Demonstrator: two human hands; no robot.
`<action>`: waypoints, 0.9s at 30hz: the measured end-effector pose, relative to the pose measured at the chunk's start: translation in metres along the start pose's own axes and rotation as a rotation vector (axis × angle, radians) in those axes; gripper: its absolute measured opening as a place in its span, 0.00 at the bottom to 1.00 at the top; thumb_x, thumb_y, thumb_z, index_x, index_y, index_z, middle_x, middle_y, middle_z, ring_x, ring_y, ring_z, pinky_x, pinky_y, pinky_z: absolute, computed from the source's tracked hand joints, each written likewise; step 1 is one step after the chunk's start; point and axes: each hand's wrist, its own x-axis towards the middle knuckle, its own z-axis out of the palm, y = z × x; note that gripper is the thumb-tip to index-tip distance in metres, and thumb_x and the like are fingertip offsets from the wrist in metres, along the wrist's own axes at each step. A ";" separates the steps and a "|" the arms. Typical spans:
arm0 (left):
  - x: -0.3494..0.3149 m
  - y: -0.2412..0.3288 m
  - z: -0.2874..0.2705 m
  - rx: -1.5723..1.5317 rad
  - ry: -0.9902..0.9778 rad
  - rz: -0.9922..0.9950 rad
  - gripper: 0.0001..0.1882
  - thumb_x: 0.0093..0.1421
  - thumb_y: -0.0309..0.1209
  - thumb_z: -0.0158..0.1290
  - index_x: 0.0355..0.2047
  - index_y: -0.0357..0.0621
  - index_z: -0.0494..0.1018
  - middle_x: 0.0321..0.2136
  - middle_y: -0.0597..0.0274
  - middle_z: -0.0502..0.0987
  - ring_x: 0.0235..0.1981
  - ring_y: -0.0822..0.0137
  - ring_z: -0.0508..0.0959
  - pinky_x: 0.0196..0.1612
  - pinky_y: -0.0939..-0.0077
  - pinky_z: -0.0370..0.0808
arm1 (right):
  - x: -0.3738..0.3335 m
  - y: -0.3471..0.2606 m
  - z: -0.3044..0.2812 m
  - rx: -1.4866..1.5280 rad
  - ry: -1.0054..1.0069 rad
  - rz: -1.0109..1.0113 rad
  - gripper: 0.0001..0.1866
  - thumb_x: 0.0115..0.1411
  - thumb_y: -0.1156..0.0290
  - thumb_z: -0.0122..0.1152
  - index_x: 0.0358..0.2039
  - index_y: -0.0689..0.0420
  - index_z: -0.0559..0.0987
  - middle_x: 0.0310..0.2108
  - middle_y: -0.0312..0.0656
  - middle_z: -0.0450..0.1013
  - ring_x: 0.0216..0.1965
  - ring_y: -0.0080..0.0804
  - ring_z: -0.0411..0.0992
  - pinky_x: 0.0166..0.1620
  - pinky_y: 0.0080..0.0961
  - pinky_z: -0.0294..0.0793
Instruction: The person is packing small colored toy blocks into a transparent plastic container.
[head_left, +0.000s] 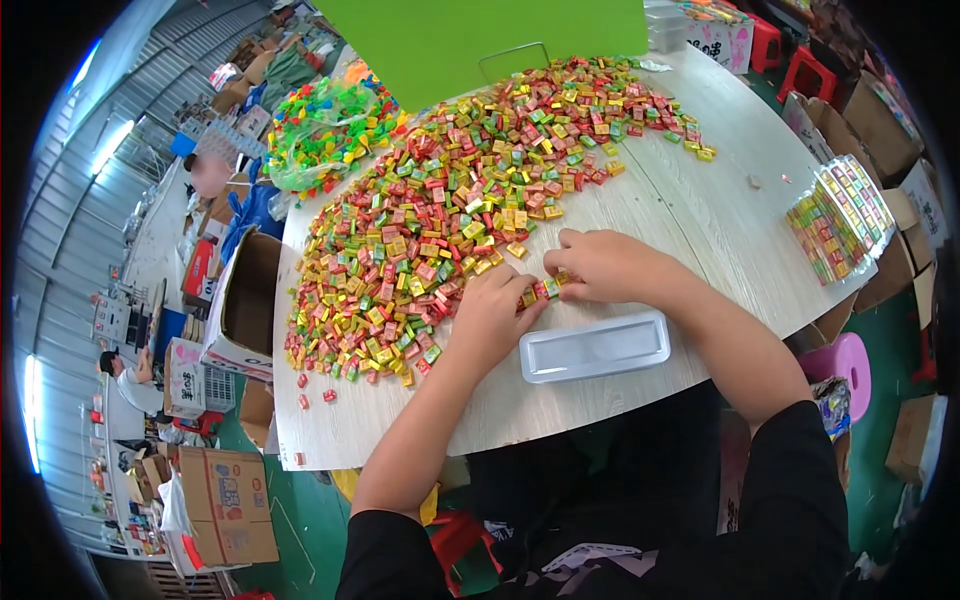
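Observation:
A short row of small wrapped candies [541,291] in red, yellow and green lies on the table between my two hands. My left hand [490,312] is closed at the row's left end, thumb on the near side. Pinching the right end is my right hand [607,267], its fingers curled over the far side. Just nearer to me sits a shallow clear plastic tray [596,348] with nothing in it. Beyond my hands spreads a large heap of the same wrapped candies [430,235]; its near edge comes right up to my left hand.
A bag of bright green, yellow and red plastic pieces [325,135] rests at the far left. A green board [500,40] stands behind the heap. Stacked packs of candies [840,220] sit at the table's right edge. An open cardboard box [247,298] adjoins the left edge.

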 end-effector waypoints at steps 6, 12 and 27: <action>0.000 0.007 0.008 0.102 0.067 -0.012 0.15 0.57 0.40 0.66 0.41 0.47 0.82 0.34 0.56 0.77 0.37 0.50 0.78 0.43 0.55 0.73 | 0.000 0.001 0.003 -0.026 0.070 -0.019 0.15 0.59 0.59 0.66 0.43 0.52 0.80 0.38 0.47 0.74 0.40 0.50 0.77 0.43 0.47 0.76; 0.004 0.005 0.006 0.096 0.108 -0.018 0.14 0.57 0.40 0.66 0.41 0.48 0.83 0.35 0.56 0.77 0.37 0.51 0.79 0.43 0.56 0.74 | 0.004 0.005 0.007 -0.018 0.141 -0.018 0.14 0.56 0.59 0.66 0.40 0.52 0.82 0.37 0.47 0.74 0.40 0.49 0.77 0.42 0.46 0.76; 0.024 0.031 -0.070 0.121 0.339 0.138 0.15 0.55 0.38 0.69 0.41 0.48 0.84 0.32 0.61 0.76 0.34 0.57 0.78 0.41 0.58 0.74 | -0.016 -0.053 -0.068 -0.087 0.438 -0.053 0.14 0.54 0.63 0.69 0.39 0.53 0.83 0.37 0.45 0.73 0.38 0.46 0.77 0.41 0.42 0.77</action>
